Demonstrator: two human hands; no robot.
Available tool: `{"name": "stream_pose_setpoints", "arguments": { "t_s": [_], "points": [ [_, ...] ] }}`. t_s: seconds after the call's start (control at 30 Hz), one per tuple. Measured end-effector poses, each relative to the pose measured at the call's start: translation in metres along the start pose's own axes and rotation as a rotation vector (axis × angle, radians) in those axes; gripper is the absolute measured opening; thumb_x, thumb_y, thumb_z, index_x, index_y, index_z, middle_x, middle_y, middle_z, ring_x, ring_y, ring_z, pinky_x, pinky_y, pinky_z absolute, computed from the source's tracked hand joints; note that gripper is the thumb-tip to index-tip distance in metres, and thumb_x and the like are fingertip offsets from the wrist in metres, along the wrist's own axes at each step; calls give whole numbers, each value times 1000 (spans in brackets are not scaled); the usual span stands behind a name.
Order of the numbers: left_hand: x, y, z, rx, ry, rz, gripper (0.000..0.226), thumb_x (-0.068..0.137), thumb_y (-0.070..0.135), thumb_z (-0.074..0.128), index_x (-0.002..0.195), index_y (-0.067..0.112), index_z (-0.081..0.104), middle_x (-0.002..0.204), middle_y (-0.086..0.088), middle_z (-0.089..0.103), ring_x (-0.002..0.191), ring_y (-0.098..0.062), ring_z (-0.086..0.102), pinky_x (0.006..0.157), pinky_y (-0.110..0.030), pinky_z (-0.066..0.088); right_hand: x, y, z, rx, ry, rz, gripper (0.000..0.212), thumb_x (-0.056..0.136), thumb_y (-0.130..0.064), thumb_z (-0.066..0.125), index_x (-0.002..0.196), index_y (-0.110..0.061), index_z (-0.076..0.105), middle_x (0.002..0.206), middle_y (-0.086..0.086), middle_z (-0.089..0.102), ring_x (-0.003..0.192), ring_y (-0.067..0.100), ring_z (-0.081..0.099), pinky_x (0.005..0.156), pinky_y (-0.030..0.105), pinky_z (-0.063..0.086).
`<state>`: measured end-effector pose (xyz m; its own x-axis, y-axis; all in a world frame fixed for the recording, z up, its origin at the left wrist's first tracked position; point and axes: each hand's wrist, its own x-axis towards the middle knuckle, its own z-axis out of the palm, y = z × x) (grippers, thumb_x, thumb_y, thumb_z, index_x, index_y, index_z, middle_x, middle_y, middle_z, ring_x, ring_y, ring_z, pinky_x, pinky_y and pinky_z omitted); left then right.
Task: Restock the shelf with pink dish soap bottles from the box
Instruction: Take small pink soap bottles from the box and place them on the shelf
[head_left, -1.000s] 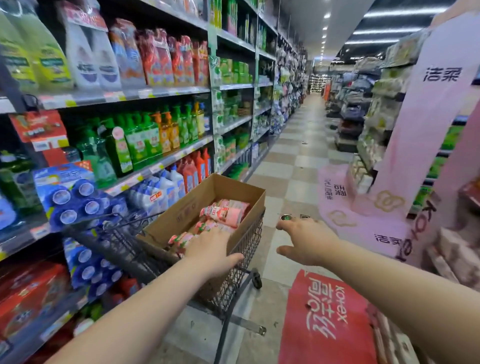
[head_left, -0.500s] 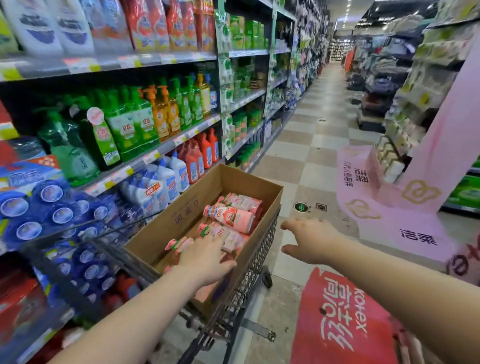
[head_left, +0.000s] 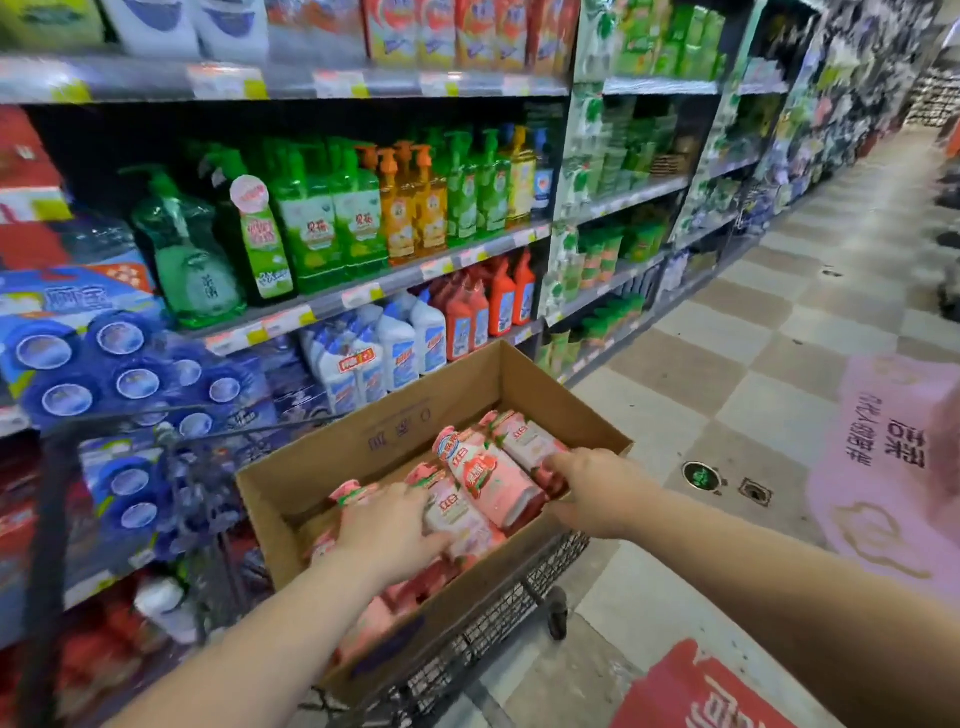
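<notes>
Several pink dish soap bottles (head_left: 488, 483) lie on their sides inside the open cardboard box (head_left: 415, 441). They are glossy plastic with printed labels. The box is rectangular, brown and corrugated, and sits in a black wire-mesh cart (head_left: 498, 623). Left of the box stands the metal shelf (head_left: 374, 296), carrying green and orange pump bottles (head_left: 311, 223). Right of the box extends a checkered tile floor (head_left: 753, 358) with a pink mat (head_left: 883, 467). The left hand (head_left: 389, 530) is inside the box, fingers (head_left: 421, 501) and thumb curled round one bottle. The right hand (head_left: 602, 493) is at the box's right rim, touching a bottle; whether its fingers close round it cannot be determined.
</notes>
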<state>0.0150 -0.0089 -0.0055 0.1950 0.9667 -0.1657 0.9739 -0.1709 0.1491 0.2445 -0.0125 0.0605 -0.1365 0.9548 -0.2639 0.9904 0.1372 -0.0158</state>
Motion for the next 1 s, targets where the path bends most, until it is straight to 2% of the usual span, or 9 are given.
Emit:
{"name": "stream_pose_setpoints", "arguments": {
  "t_s": [0.2,0.4,0.53,0.67,0.8,0.9,1.0],
  "points": [
    [4,-16,35,-48,-123,-214,60,80,64,51,124,24,48,125,-5,53,115,-26,52,85,-35,45,53,21,21,7,-82,-102,47,84,-47,54,126,-26,49,127,5,59,117,28,55,92,38,44],
    [28,-58,50,-125,-169,-363,57,77,68,53,114,25,52,116,-4,55,109,-26,56,82,-34,47,114,19,36,56,-178,-151,61,85,-47,55,140,-27,40,138,1,53,122,25,53,96,37,45],
    [53,-79,64,-158,-205,-429,55,79,61,54,122,27,50,122,-3,52,112,-25,56,86,-34,48,152,19,45,19,-290,-144,60,87,-46,55,141,-27,38,139,0,51,123,22,51,97,37,45],
    [76,-103,81,-215,-244,-488,58,82,57,53,130,24,46,134,-8,47,119,-28,53,92,-33,46,189,18,57,-10,-330,-121,60,88,-45,55,142,-26,37,140,0,50,124,23,51,97,36,45],
    [85,-118,104,-348,-280,-621,62,84,47,58,133,13,43,132,-13,51,122,-29,49,95,-31,42,216,11,75,0,-364,-131,62,88,-44,55,143,-20,34,144,5,44,127,26,48,102,39,43],
    [81,-123,122,-491,-323,-782,60,83,43,61,132,11,46,133,-14,51,124,-30,47,102,-32,38,230,3,89,39,-381,-118,68,89,-45,54,146,-21,26,149,4,35,129,28,45,104,41,40],
    [78,-121,137,-619,-337,-902,59,86,39,61,134,9,44,135,-14,49,126,-30,46,103,-31,37,246,-4,101,109,-381,-87,77,88,-45,56,149,-20,17,152,5,29,131,30,43,105,43,40]
  ]
}}
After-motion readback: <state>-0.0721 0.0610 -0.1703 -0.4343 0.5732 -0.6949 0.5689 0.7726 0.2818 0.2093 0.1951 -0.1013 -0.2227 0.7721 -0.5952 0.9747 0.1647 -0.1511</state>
